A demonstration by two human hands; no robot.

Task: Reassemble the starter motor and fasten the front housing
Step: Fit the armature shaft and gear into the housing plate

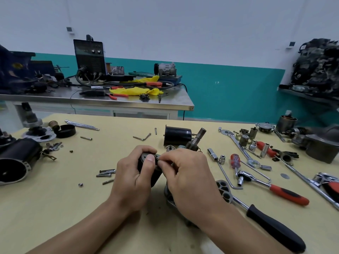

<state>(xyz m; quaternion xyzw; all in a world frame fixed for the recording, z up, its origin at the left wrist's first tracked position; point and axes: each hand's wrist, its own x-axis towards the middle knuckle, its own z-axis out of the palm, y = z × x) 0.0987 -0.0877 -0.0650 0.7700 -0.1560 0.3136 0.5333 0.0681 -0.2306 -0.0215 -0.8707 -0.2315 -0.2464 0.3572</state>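
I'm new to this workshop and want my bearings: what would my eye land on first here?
At centre, the left hand grips a black motor body while the right hand pinches at its top end. Next come the tools strewn to the right on the tan table, notably the red-handled ratchet and the black-handled bar, and the yellow cloth on the steel bench behind.

Black cylindrical starter motor (155, 174), tilted, on the tan table (73, 208)

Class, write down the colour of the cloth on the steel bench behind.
The cloth is bright yellow, seen best in the head view.
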